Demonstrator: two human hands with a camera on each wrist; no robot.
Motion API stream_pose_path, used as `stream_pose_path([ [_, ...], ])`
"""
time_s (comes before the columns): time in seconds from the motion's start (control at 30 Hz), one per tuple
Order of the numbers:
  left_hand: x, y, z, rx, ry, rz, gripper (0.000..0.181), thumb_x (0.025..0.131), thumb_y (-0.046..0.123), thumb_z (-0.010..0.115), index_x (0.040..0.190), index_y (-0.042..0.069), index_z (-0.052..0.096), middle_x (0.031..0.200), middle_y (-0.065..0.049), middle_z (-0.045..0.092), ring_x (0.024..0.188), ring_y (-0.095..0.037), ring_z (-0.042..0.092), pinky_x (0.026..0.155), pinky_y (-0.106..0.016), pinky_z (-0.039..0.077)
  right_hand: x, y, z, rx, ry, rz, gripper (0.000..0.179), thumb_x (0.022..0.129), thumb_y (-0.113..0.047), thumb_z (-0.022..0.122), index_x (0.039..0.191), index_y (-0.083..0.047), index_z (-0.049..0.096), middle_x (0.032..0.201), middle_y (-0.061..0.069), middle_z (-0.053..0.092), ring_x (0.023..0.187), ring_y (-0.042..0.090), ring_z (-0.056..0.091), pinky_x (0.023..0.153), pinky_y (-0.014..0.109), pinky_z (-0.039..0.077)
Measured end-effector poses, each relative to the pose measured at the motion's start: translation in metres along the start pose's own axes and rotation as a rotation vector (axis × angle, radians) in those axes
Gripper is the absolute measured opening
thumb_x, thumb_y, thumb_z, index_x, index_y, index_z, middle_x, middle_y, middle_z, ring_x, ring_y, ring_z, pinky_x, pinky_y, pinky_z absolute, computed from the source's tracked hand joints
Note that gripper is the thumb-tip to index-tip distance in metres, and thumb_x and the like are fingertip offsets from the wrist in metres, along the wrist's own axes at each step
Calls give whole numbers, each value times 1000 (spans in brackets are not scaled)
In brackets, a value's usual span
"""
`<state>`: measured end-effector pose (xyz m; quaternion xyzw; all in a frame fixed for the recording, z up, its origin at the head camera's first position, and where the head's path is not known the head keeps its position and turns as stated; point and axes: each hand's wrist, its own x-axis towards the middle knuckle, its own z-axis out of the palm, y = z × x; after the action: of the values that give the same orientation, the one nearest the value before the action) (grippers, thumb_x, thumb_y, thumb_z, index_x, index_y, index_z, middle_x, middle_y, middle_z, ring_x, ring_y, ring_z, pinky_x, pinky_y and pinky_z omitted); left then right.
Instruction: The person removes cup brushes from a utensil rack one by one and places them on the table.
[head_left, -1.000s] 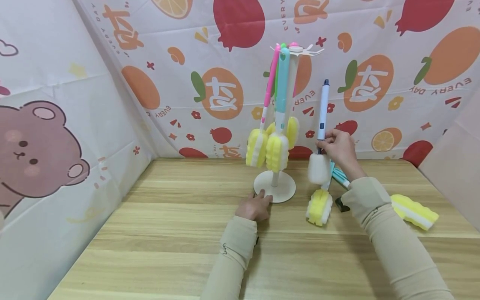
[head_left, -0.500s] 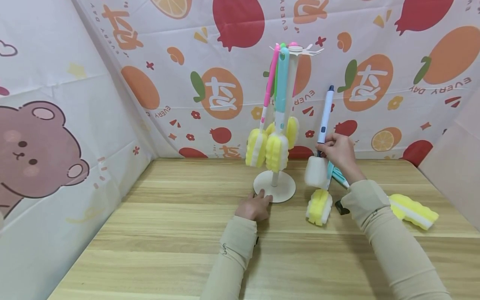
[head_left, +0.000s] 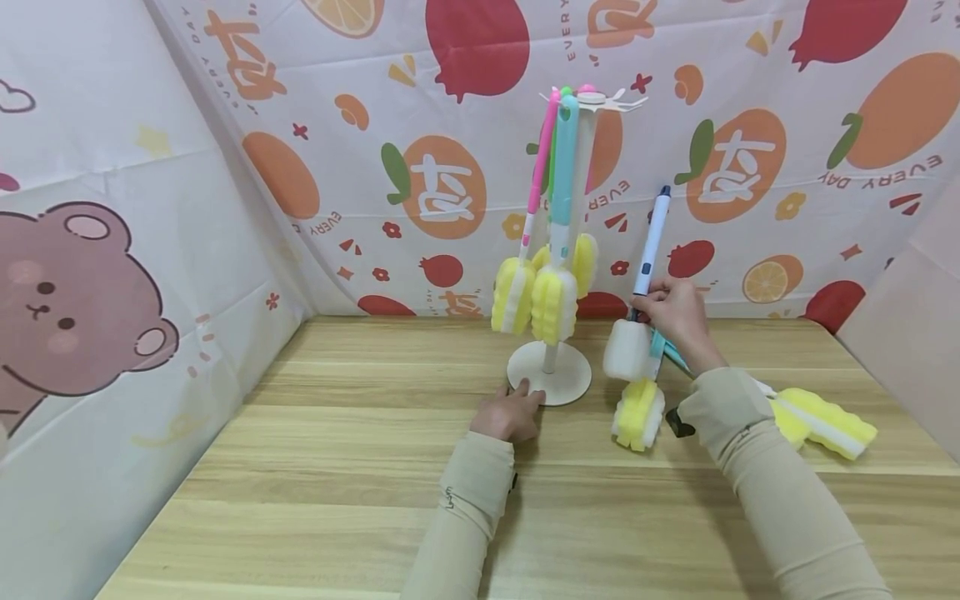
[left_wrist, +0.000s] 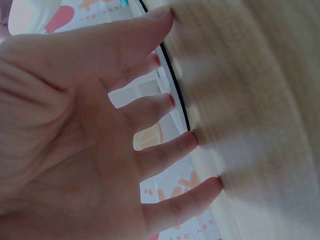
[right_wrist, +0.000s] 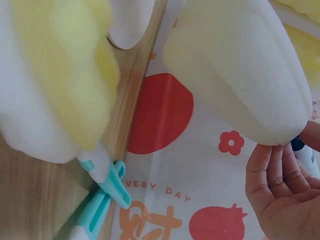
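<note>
My right hand [head_left: 678,315] pinches a sponge bottle brush [head_left: 652,243] at its neck, just above the white sponge head. Its pale blue handle points up and leans right. In the right wrist view, that sponge head [right_wrist: 240,65] hangs beyond the fingertips, clear of the table. Spread fingers of my left hand [head_left: 508,415] touch the front edge of the round base [head_left: 566,382] of a white hanging stand; the left wrist view shows fingertips [left_wrist: 189,137] at the rim and tabletop. Several yellow-and-white sponge brushes hang from the stand, among them a teal-handled brush [head_left: 564,167] and a pink-handled brush [head_left: 538,179].
A yellow-and-white sponge brush [head_left: 638,415] lies below the held one, its teal handle pointing back. More sponge brushes [head_left: 828,423] lie on the right, partly behind my right sleeve. Bare hook arms [head_left: 626,103] stick out on the stand's right. A printed curtain [head_left: 337,242] backs the table.
My right hand has lowered the brush a little; its sponge head has swung left and its handle tilts further right. The left hand and the stand stay in place.
</note>
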<state>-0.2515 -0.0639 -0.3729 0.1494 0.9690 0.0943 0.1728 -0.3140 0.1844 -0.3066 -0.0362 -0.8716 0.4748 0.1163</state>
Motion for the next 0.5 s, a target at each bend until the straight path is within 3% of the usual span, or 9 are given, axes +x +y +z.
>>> stream_pose_path([
  [0.17, 0, 0, 0, -6, -1, 0, 57, 95, 8, 61, 149, 20, 50, 163, -10, 33, 148, -41, 27, 111, -61, 33, -2, 2, 2, 7, 1, 13, 36, 99, -17, 68, 121, 11, 60, 109, 28, 70, 83, 27, 70, 87, 37, 57],
  [0.37, 0, 0, 0, -9, -1, -1, 56, 95, 8, 60, 149, 19, 50, 162, -11, 33, 148, -41, 27, 111, -61, 33, -4, 8, 5, 14, -13, 7, 35, 98, -15, 69, 118, 12, 60, 106, 28, 70, 72, 16, 68, 69, 20, 56],
  [0.5, 0, 0, 0, 2, 3, 2, 55, 95, 8, 59, 148, 19, 51, 162, -11, 34, 147, -41, 29, 110, -60, 34, -6, 14, 7, 14, -26, 27, 33, 97, -16, 70, 115, 10, 60, 103, 27, 70, 65, 11, 64, 62, 15, 53],
])
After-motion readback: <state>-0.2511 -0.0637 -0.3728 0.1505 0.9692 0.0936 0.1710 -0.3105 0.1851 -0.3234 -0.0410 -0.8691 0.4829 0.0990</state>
